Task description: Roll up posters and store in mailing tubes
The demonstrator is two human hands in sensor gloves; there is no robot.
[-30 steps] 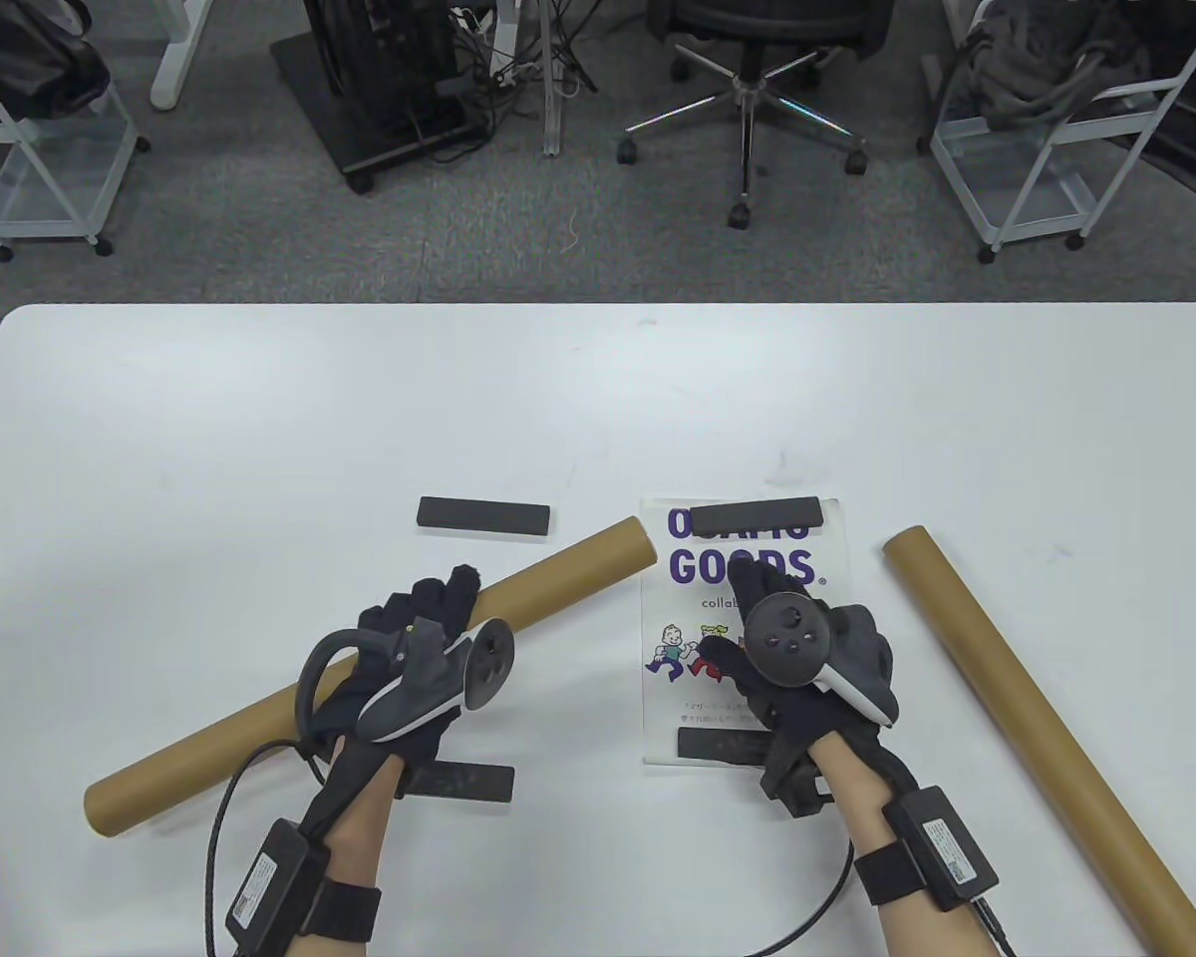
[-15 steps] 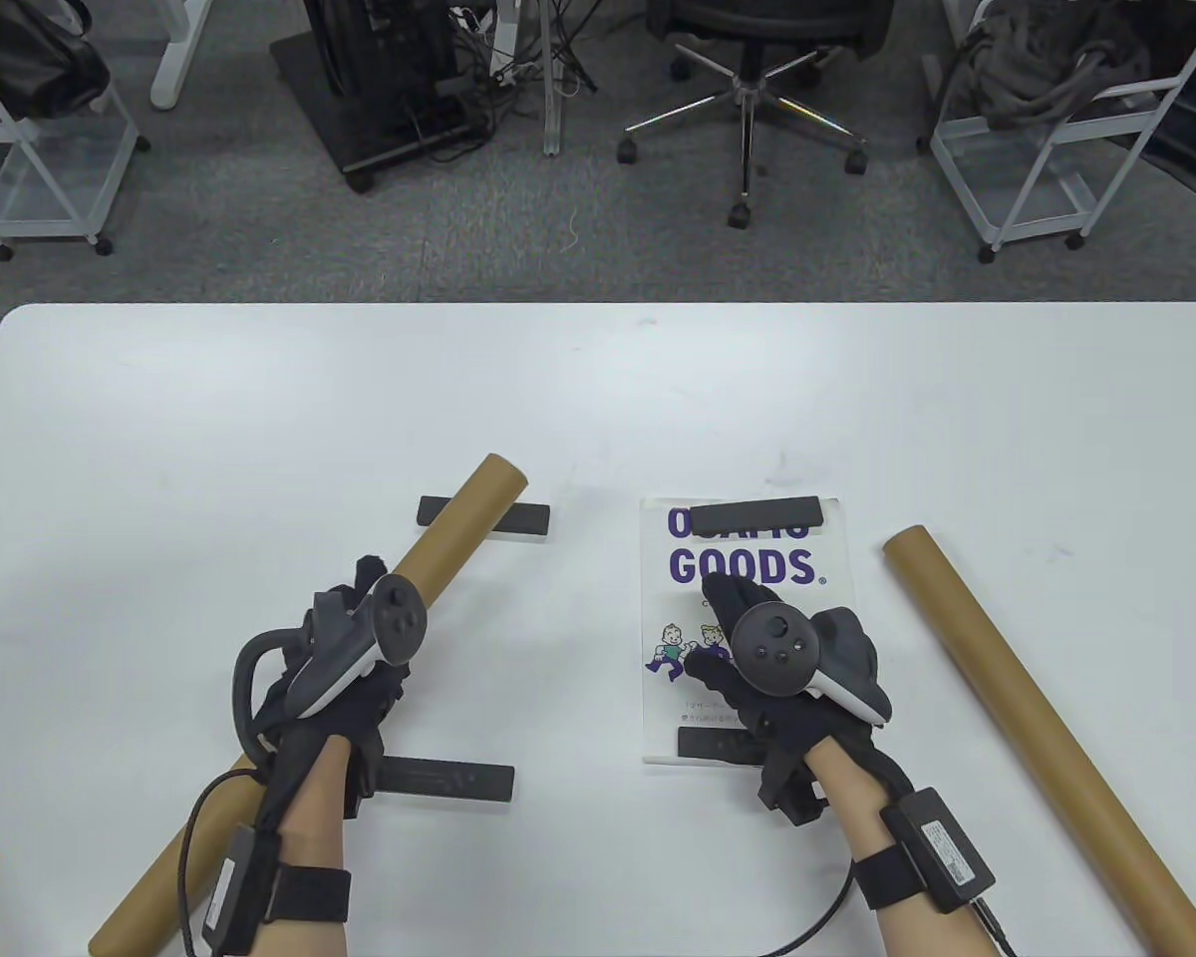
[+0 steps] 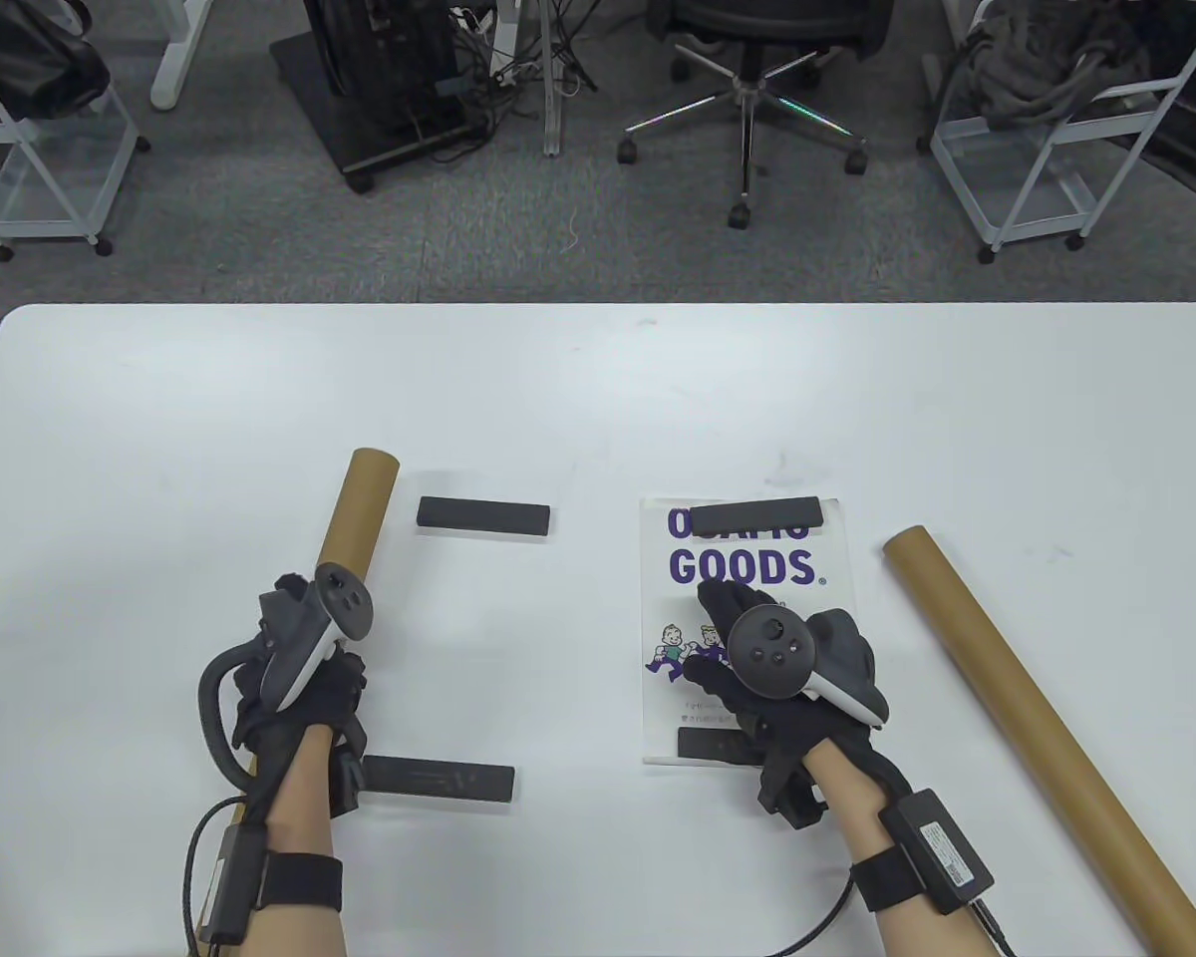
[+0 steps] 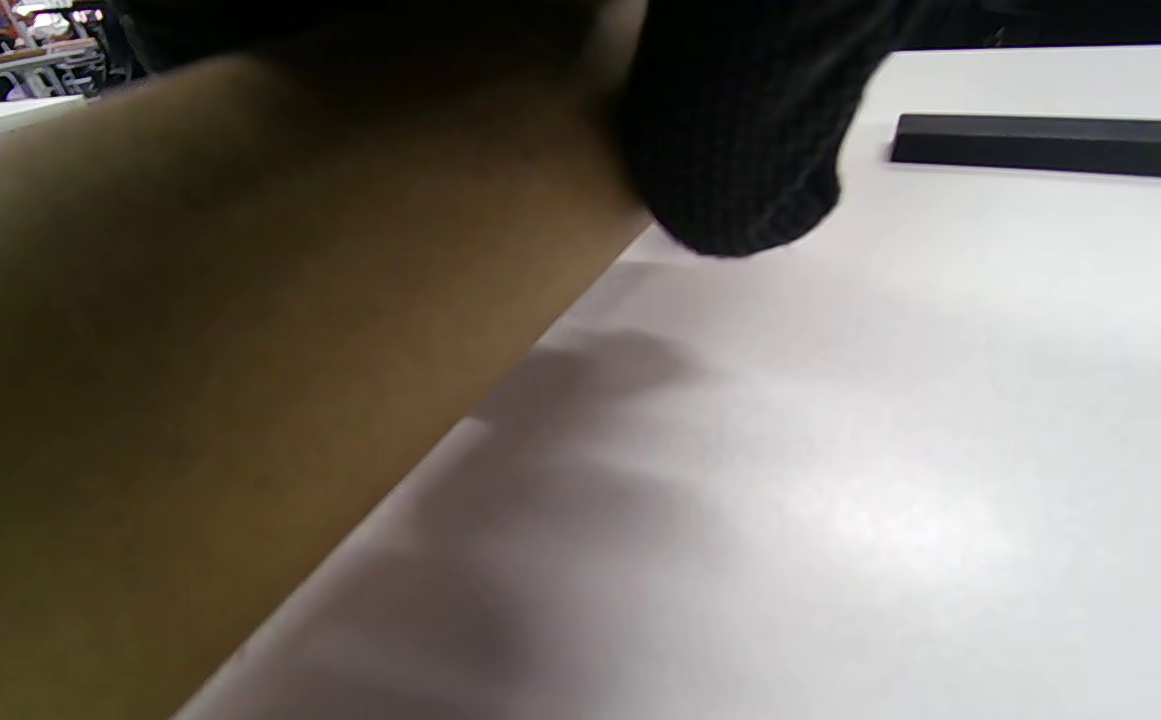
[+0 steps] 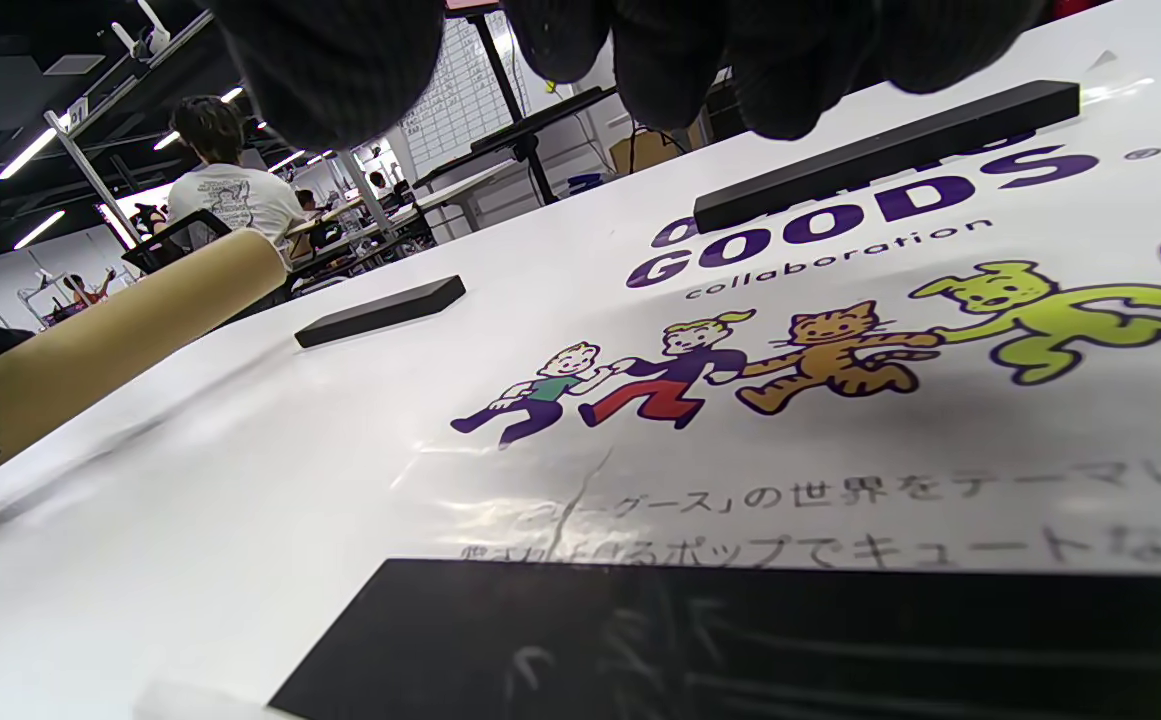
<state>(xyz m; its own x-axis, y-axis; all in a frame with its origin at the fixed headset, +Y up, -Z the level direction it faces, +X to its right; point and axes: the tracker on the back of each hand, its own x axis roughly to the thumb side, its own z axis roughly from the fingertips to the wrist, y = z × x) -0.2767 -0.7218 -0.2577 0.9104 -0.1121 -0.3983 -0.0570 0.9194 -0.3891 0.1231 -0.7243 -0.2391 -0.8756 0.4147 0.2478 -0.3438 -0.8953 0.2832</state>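
Office floor, white bench (image 3: 598, 399) | left hand (image 3: 299, 688) grasps tube (image 3: 359, 518), lower left | right hand (image 3: 777, 678) lies flat, fingers relaxed, on poster (image 3: 747, 573), centre, under two dark bars | advice: park tube aside, lift bars, roll poster tight.

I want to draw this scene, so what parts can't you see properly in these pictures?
- Left hand fingers: in the table view the tracker covers them.
- Left tube: its near end is hidden under the arm; in the left wrist view it is a close blur.
- Right tube: cut off by the bottom edge of the table view.
- Poster: the top word is covered by a black bar; the small print is too small.
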